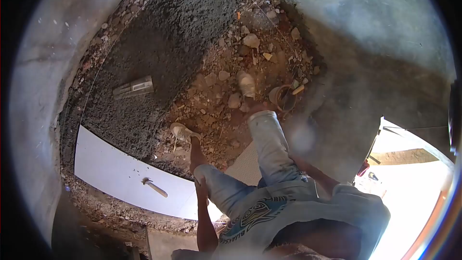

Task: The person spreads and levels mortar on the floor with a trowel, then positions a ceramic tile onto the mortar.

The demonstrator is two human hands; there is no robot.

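Note:
My left hand [201, 190] rests flat against my left leg near the knee, holding nothing. Against the outer side of my right thigh lies my right hand [297, 162], also with nothing in it; its fingers show only in part. Past my left knee, a hammer [155, 187] lies on a large white tile [115, 164], with dark crumbs around its head. A plastering float [134, 87] sits on dark, wet-looking mortar [144, 50] farther forward. Neither hand touches these tools.
A bucket [283, 98] stands among rubble beyond my right knee. My feet are on stony soil [211, 98]. A thin string runs along the mortar's left edge. Walls [41, 96] curve around in the view, and bright light enters beside a doorway [409, 178] at right.

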